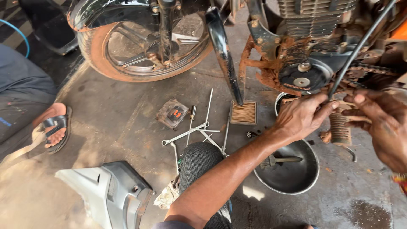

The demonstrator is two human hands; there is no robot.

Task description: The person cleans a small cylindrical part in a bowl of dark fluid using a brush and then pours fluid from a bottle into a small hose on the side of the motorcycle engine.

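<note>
My left hand (302, 115) pinches the lower end of a black cable (360, 47) that runs up to the right past the mud-caked motorcycle engine (305, 63). My right hand (381, 125) is close beside it, fingers curled near the cable end and the ribbed rubber footpeg (340, 129). Whether the right fingers grip anything is unclear. A round dark engine cover (302, 78) sits just above my left hand.
A metal bowl (307, 176) with a brush (280, 160) lies under my forearm. Spanners and rods (199, 131), a screwdriver (192, 114), an air filter (243, 112) and a small switch unit (173, 113) lie on the concrete floor. A grey side panel (114, 191) lies at lower left. Another person's sandalled foot (55, 127) is left.
</note>
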